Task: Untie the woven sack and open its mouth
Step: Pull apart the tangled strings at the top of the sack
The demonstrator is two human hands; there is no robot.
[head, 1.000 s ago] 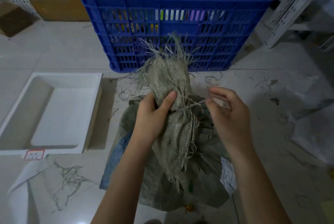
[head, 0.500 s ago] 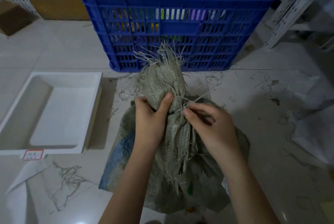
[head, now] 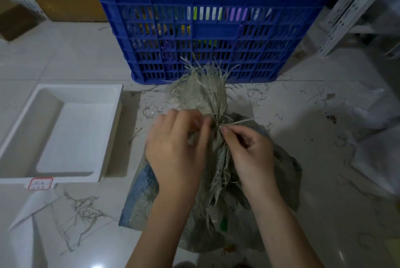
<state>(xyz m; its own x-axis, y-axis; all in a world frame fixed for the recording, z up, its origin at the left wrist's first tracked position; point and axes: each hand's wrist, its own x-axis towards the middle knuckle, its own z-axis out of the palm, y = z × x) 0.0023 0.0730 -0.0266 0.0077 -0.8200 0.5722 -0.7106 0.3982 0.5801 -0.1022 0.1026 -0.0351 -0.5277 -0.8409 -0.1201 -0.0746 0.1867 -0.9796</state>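
Note:
A grey-green woven sack (head: 275, 181) stands on the tiled floor, its neck bunched and tied, the frayed top (head: 199, 92) fanning upward. A thin strip tie (head: 223, 121) wraps the neck, one end sticking out to the right. My left hand (head: 175, 148) is at the left of the knot, blurred, fingers curled at the neck. My right hand (head: 249, 148) pinches the tie at the knot with thumb and forefinger. The sack's mouth is closed.
A blue slatted crate (head: 207, 29) with packets inside stands just behind the sack. A white foam tray (head: 108, 137) lies on the floor to the left. Loose fibres litter the tiles. White perforated shelving (head: 355, 7) is at the right, and a cardboard box (head: 65, 1) at the back left.
My right hand came in from the right to the knot and pinched the tie. My left hand let go of the neck above the knot and shifted lower, to the knot's left side.

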